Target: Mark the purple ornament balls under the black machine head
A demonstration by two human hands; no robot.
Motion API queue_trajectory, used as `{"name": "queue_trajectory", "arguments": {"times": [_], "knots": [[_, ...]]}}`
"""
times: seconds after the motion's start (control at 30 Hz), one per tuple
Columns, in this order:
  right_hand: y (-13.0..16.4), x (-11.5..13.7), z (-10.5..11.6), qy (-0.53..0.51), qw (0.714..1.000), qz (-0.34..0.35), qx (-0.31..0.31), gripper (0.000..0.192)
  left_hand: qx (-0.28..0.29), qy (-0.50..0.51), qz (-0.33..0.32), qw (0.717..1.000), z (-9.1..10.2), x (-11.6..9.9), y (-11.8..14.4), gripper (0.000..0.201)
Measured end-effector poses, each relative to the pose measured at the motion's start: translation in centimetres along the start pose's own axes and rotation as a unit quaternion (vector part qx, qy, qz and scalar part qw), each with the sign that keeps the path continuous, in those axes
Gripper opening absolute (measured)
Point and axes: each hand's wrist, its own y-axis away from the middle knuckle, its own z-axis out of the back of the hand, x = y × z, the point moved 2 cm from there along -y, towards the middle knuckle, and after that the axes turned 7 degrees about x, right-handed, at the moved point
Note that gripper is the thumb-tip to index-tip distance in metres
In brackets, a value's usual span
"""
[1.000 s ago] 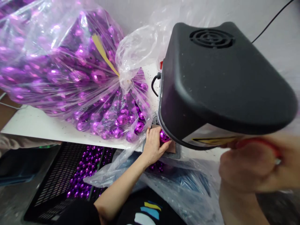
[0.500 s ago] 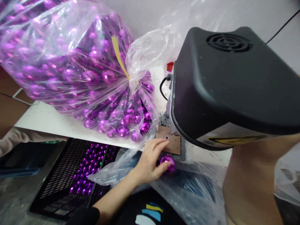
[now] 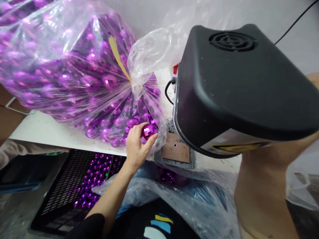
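The left hand (image 3: 136,146) reaches up and forward from a bare forearm, wrist slightly bent, its fingers (image 3: 149,139) and thumb curled around 1 faceted purple ball (image 3: 149,130), which sits at the mouth of the clear bag (image 3: 74,73) of matching balls, just left of the brown plate (image 3: 175,151) under the black machine head (image 3: 239,86). Only the right forearm (image 3: 264,186) shows below the machine; its hand is hidden, so I cannot tell its grip. No lettering is readable on the yellow label (image 3: 236,146) beyond the fingertips.

Bag (image 3: 74,73) left of machine (image 3: 236,86); crate (image 3: 74,186) below.
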Motion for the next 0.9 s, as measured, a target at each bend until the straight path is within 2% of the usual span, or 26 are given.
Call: {"name": "queue_trajectory", "arguments": {"times": [0.03,0.07,0.13,0.17,0.2,0.23,0.3,0.37,0.47,0.63,0.77,0.9], "knots": [[-0.1,0.1,-0.1,-0.004,1.0,-0.008,-0.002,0.046,0.029,0.11,0.034,0.993,-0.3,-0.4,0.5,0.042],[-0.1,0.3,-0.1,-0.005,1.0,-0.016,-0.007,0.047,0.078,0.216,0.075,0.97,-0.9,-0.6,0.9,0.043],[-0.2,0.4,-0.1,0.004,0.999,-0.03,-0.016,0.051,0.181,0.372,0.158,0.897,-2.8,-1.0,1.7,0.048],[-0.2,0.4,-0.1,0.012,0.999,-0.028,-0.017,0.051,0.212,0.414,0.187,0.865,-3.7,-1.0,2.0,0.051],[-0.2,0.4,0.0,0.017,1.0,-0.02,-0.013,0.051,0.224,0.437,0.204,0.847,-4.4,-0.9,2.1,0.053],[-0.2,0.4,0.0,0.017,1.0,-0.008,-0.01,0.049,0.224,0.445,0.21,0.841,-5.1,-0.7,2.1,0.055],[-0.2,0.5,0.0,0.002,1.0,0.018,0.001,0.047,0.21,0.425,0.199,0.858,-5.8,-0.4,1.9,0.053],[-0.2,0.6,-0.1,-0.014,1.0,0.025,0.007,0.046,0.195,0.38,0.169,0.889,-6.2,-0.1,1.6,0.046],[-0.3,1.0,-0.2,-0.008,1.0,-0.006,0.003,0.046,0.172,0.315,0.106,0.927,-6.6,0.2,1.5,0.039],[-0.2,1.4,-0.3,-0.051,0.998,-0.033,0.022,0.045,0.146,0.181,-0.004,0.973,-7.4,0.5,2.0,0.043],[-0.2,1.5,-0.1,-0.035,0.999,-0.034,0.015,0.046,0.113,0.044,-0.109,0.987,-8.2,0.1,2.7,0.046],[-0.1,1.6,-0.1,-0.037,0.999,-0.03,0.021,0.046,0.08,-0.035,-0.147,0.985,-9.2,-0.4,3.5,0.046]]}}
